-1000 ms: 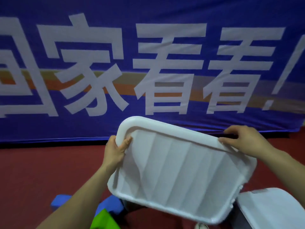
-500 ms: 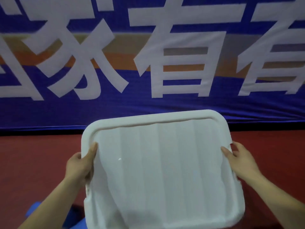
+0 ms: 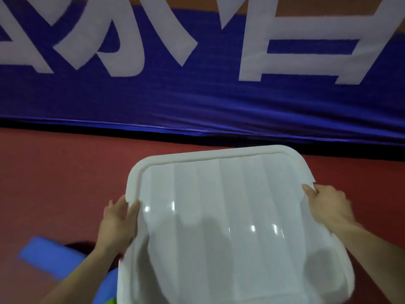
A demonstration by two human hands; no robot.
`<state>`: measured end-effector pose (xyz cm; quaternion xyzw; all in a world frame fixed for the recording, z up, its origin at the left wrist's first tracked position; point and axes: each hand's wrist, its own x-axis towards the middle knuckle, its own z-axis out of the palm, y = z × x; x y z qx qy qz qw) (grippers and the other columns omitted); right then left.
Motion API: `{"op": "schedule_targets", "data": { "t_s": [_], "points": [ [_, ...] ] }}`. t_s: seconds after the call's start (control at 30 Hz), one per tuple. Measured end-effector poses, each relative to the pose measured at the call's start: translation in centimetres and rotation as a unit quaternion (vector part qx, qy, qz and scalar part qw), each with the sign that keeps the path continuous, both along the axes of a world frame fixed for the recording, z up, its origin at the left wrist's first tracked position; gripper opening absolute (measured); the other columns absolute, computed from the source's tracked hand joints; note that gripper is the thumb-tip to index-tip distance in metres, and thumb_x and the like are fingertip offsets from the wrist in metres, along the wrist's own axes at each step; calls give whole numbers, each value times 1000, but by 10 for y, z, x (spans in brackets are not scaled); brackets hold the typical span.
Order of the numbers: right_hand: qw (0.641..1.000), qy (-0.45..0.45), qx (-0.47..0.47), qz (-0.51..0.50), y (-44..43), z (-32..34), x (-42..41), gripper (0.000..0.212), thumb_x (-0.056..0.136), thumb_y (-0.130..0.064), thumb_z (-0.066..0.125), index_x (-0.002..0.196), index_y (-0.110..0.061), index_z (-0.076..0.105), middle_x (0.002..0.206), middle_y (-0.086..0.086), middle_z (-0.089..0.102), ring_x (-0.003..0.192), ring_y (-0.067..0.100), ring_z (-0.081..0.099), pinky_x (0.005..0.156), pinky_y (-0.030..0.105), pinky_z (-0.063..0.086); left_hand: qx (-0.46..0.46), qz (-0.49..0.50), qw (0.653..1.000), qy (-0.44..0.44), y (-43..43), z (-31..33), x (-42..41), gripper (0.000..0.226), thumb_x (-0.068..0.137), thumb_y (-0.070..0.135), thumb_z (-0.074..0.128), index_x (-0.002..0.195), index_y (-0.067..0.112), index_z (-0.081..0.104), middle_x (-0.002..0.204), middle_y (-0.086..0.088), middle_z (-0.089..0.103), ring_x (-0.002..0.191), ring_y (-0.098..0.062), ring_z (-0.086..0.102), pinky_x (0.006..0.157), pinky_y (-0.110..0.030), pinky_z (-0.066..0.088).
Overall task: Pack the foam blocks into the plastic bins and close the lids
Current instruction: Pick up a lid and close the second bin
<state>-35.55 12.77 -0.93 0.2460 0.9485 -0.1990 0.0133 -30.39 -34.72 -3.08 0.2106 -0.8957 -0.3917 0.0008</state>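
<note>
I hold a large white plastic lid (image 3: 230,227) flat in front of me, ridged side up. My left hand (image 3: 118,220) grips its left edge, thumb on top. My right hand (image 3: 326,207) grips the right edge the same way. A blue foam block (image 3: 48,257) lies on the floor at lower left, partly behind my left forearm. A sliver of green foam (image 3: 110,301) shows at the bottom edge by the lid. Whatever sits under the lid is hidden.
The floor (image 3: 54,176) is red. A blue banner (image 3: 197,102) with large white characters hangs along the far side, reaching down to the floor.
The lid has swung from a tilt to level and come down lower and closer to me. Both hands slid to its side edges. The view has tipped downward.
</note>
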Motion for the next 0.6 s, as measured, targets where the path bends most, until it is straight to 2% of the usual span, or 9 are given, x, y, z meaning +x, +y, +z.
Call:
{"op": "schedule_targets", "data": {
  "t_s": [0.03,0.1,0.17,0.23,0.3,0.37,0.5,0.6],
  "points": [
    [1000,-10,11,8,-2,-8,-9,47,102,-45,45,130,-12,64,117,23,68,108,45,60,91,42,47,-14,5,1000,-20,-3,-12,-2,45,92,66,42,114,32,61,130,-17,63,148,-37,25,109,-53,37],
    [998,-33,48,35,-6,-26,-21,48,102,-44,43,126,-9,65,116,24,66,108,44,59,91,43,47,-22,22,999,-40,-4,-27,-5,45,95,61,41,121,30,61,142,-20,53,152,-32,13,108,-49,34],
    [994,-29,92,60,-8,-44,-29,51,102,-45,39,120,-7,67,112,25,64,104,45,59,90,46,49,-24,35,999,-15,-2,-38,-7,38,101,44,43,128,23,60,138,-13,59,147,-37,25,105,-47,37],
    [993,-12,95,66,-9,-55,-36,51,102,-43,37,121,-5,66,110,27,64,101,46,60,88,47,49,-11,36,999,13,5,-43,-12,34,103,40,44,129,24,60,121,-6,69,128,-36,52,97,-45,43],
    [995,-4,87,54,-3,-60,-44,50,103,-42,37,123,-5,64,112,28,66,102,48,61,87,48,48,20,46,999,21,12,-50,-22,32,103,41,44,126,28,61,110,1,71,108,-30,63,86,-40,46],
    [997,1,75,34,5,-60,-49,50,103,-45,36,126,-10,62,114,29,65,103,50,59,89,50,47,28,54,998,8,20,-54,-32,32,102,42,43,127,29,59,109,4,69,103,-27,62,82,-38,43],
    [998,-44,40,15,8,-56,-53,58,102,-54,29,144,-19,47,131,28,57,117,50,53,100,51,41,13,61,998,-16,25,-58,-38,37,102,43,42,134,28,53,118,6,61,111,-28,57,85,-36,38],
    [996,-79,25,13,9,-54,-54,64,102,-56,22,147,-14,39,133,30,54,120,50,51,102,52,38,14,60,998,-26,25,-53,-33,33,102,42,44,131,30,54,114,5,64,102,-27,58,83,-37,40]
  ]
}}
